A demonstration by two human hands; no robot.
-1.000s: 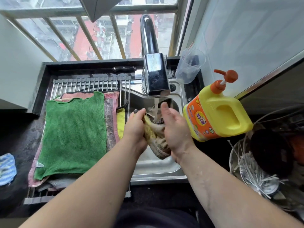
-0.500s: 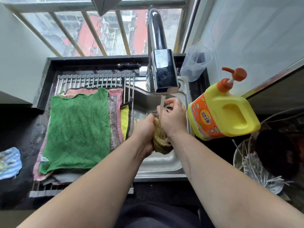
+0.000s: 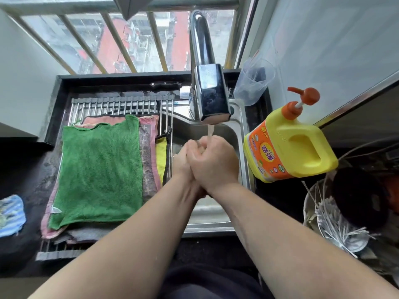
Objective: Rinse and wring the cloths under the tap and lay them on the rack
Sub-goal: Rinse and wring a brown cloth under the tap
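I have the left hand (image 3: 183, 159) and right hand (image 3: 216, 165) curled tight together under the tap (image 3: 212, 98) stream over the sink (image 3: 211, 214), the cloth, I judge, hidden inside: soft, sodden, slippery, best gripped at both ends to twist.

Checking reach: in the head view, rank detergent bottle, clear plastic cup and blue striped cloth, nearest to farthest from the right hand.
1. Detergent bottle, just right of the right hand.
2. Clear plastic cup, back right.
3. Blue striped cloth, far left.
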